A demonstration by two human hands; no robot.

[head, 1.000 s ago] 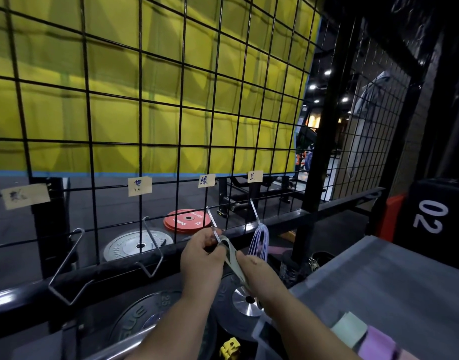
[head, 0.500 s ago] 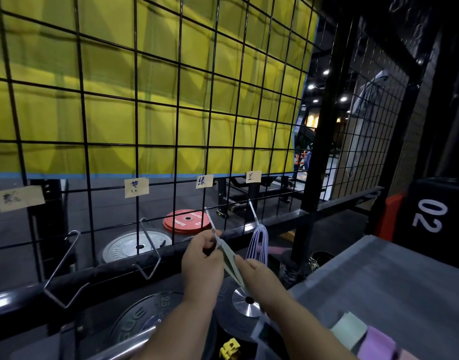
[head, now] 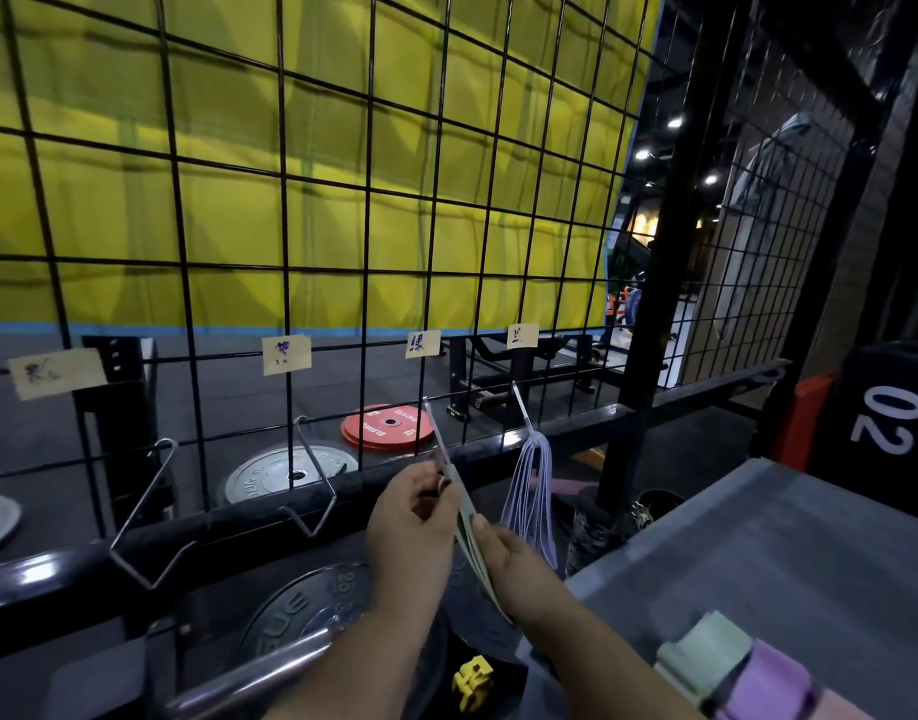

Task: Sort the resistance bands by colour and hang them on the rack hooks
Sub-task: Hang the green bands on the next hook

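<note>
Here, left hand (head: 410, 522), right hand (head: 514, 569), each grip pinching green band (head: 469, 532) at hook (head: 436, 433), lilac bands (head: 532, 491) beside.

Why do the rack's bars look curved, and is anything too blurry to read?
Head view: the wide-angle lens bows the bars of the wire rack toward the edges; light glares off the black rail at lower left; the leftmost paper label is too smeared to read.

Green band (head: 466, 527) — turned edge-on.

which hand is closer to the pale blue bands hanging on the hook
Right. The right hand is just lower-left of the pale blue bands; the left hand lies farther left.
</note>
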